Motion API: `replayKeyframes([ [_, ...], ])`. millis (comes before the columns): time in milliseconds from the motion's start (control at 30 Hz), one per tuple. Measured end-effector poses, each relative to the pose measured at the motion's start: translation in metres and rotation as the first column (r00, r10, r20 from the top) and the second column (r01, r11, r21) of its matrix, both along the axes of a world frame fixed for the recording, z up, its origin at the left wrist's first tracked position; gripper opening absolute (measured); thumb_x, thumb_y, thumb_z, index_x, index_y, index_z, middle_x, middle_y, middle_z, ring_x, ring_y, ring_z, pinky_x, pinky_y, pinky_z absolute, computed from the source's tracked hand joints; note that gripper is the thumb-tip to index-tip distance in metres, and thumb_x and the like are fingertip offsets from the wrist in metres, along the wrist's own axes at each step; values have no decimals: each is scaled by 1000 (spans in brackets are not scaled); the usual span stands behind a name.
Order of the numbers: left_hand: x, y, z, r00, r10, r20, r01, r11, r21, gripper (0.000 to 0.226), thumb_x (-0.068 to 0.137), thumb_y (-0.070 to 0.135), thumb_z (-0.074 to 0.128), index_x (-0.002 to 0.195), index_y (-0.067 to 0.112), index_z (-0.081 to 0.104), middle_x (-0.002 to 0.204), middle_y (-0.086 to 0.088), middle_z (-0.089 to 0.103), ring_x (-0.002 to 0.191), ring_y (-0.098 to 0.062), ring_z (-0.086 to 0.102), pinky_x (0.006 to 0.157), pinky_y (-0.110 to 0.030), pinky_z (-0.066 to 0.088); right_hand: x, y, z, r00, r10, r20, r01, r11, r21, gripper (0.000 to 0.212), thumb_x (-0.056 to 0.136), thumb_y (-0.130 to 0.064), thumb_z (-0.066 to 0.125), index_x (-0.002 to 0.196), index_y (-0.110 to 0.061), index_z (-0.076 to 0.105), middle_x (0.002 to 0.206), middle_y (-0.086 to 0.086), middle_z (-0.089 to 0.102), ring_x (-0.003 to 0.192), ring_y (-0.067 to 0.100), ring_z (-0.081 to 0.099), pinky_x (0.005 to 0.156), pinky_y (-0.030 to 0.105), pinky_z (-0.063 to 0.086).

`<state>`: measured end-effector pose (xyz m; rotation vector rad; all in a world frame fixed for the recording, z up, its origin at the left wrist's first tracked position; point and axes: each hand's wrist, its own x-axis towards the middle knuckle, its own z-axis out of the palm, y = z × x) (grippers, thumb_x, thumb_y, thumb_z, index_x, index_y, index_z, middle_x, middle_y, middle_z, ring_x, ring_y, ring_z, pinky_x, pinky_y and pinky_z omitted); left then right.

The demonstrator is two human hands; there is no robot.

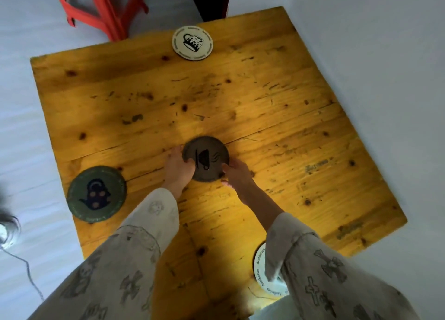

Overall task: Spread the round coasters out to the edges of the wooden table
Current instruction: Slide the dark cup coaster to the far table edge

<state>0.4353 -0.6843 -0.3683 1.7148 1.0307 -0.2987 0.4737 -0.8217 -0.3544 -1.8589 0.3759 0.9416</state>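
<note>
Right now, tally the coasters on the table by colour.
Cream or white: 2, the cup coaster at the far edge and the lettered coaster, part hidden by the right sleeve.
Green: 1, the teapot coaster.
Dark brown: 1, the steaming-cup coaster between both hands.
Total: 4.

dark coaster (205, 159): table centre | cream coaster (192, 42): far edge | green coaster (96, 193): left edge | white coaster (261, 271): near edge

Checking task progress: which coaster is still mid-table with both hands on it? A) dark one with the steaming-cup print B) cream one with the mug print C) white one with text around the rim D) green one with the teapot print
A: the dark steaming-cup coaster lies mid-table, gripped by the left hand and right hand; the others lie at the edges.
</note>
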Motion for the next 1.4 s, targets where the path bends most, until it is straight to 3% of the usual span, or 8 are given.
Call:
replayKeyframes([
  [167,8,-2,-5,997,76,10,-74,989,-131,39,86,7,51,123,17,48,128,-9,51,111,-24,51,97,-45,48,10,-12,-5,963,-260,-76,262,965,10,35,91,-9,49,125,-5,54,103,10,55,84,23,53,57,26,43],
  [400,47,-49,8,997,37,72,-19,968,-249,27,86,-4,48,103,17,47,91,1,54,85,-16,50,52,-25,45,42,-69,4,952,-303,47,306,950,-68,33,87,-10,55,119,-3,58,101,13,58,99,31,56,94,53,50],
  [500,86,-83,17,992,-42,120,69,970,-231,26,89,2,48,112,15,51,79,5,51,73,-12,52,61,-27,50,74,-110,11,931,-356,80,358,934,-10,33,89,-9,53,121,-1,55,104,11,57,100,27,56,94,48,51],
  [667,154,-149,22,964,-153,218,206,947,-248,23,92,6,45,107,21,52,90,3,52,86,-17,54,78,-32,49,128,-182,14,882,-436,181,436,899,43,32,92,-11,49,122,-3,55,103,10,60,91,21,57,79,40,53],
  [900,232,-216,12,927,-282,248,338,916,-219,39,92,10,45,131,14,42,131,-7,52,115,-22,52,89,-34,49,187,-245,-6,838,-478,264,501,865,-24,35,92,-14,49,126,-5,53,123,16,61,103,25,61,91,43,54],
  [1133,273,-237,2,889,-371,269,400,915,-60,39,92,8,42,130,11,45,136,-10,50,124,-24,47,108,-42,37,212,-259,-11,820,-466,333,516,853,-75,34,92,-17,49,123,-7,58,115,14,65,105,30,63,94,48,52],
  [1233,273,-234,-2,797,-558,231,542,829,134,42,92,9,40,133,12,42,138,-9,49,126,-24,45,106,-27,30,220,-259,-9,835,-439,331,490,868,-85,35,93,-19,48,125,-10,56,120,14,64,108,30,62,96,46,51],
  [1400,273,-230,-7,634,-759,148,700,645,307,48,91,10,39,139,15,33,144,-9,42,133,-28,35,114,-40,27,216,-260,-3,808,-463,365,521,850,-76,35,93,-17,46,127,-11,55,128,11,61,116,27,57,101,44,48],
])
